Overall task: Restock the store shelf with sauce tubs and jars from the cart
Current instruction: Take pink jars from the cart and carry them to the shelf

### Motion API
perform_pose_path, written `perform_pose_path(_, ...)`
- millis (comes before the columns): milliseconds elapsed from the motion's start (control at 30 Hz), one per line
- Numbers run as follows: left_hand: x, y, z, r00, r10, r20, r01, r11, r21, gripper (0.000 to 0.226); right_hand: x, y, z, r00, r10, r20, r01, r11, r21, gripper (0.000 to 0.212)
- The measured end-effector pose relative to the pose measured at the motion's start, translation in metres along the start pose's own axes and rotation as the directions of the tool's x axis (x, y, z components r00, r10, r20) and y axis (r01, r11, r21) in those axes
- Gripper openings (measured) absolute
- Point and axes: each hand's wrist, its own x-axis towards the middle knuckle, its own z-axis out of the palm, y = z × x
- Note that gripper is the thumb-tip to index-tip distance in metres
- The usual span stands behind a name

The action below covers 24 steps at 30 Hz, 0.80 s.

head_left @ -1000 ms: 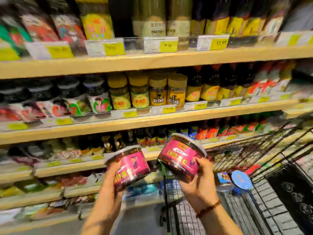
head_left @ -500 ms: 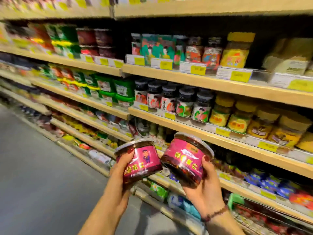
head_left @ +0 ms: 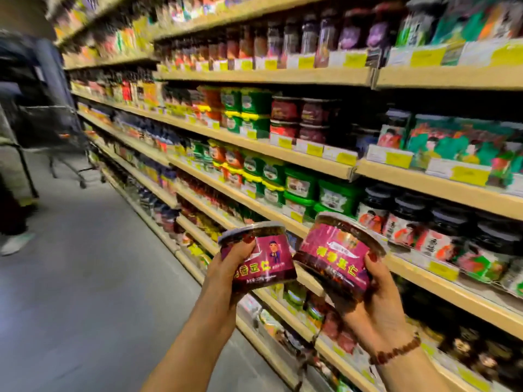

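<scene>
The left hand [head_left: 226,268] grips one round, magenta-labelled plastic sauce tub [head_left: 264,260] and the right hand [head_left: 377,302] a second such tub [head_left: 338,257], both held clear of the pale wooden store shelf [head_left: 268,76], labels facing the wearer, probably to find their matching slot.
</scene>
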Motion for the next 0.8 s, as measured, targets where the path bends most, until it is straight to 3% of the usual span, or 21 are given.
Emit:
perform_pose_path(167, 0.050, 0.036, -0.032, 0.999, 0.035, 0.019, -0.036, 0.999, 0.003, 0.048, 0.049, 0.027, 0.042, 1.000, 0.022, 0.005, -0.022, 1.000, 0.006, 0.113)
perform_pose_path(300, 0.091, 0.052, -0.045, 0.999, 0.037, 0.006, -0.037, 0.999, -0.001, 0.058, 0.091, 0.034, 0.059, 1.000, 0.021, -0.014, -0.021, 0.999, -0.040, 0.114)
perform_pose_path(533, 0.177, 0.056, -0.038, 0.998, 0.050, -0.025, -0.051, 0.996, -0.075, 0.056, 0.182, 0.038, 0.062, 1.000, -0.009, -0.023, 0.008, 0.997, -0.077, 0.118)
perform_pose_path(600, 0.207, 0.054, -0.034, 0.999, 0.050, -0.020, -0.051, 0.996, -0.072, 0.061, 0.209, 0.034, 0.059, 1.000, -0.022, 0.006, 0.022, 0.992, -0.124, 0.112)
perform_pose_path(700, 0.253, 0.054, -0.021, 0.997, 0.073, 0.012, -0.072, 0.994, -0.081, 0.065, 0.246, 0.019, 0.061, 0.996, -0.083, 0.042, 0.089, 0.983, -0.160, 0.085)
perform_pose_path(800, 0.293, 0.057, -0.007, 0.996, 0.090, 0.025, -0.088, 0.992, -0.088, 0.060, 0.284, 0.004, 0.058, 0.989, -0.138, 0.044, 0.145, 0.958, -0.248, 0.083)
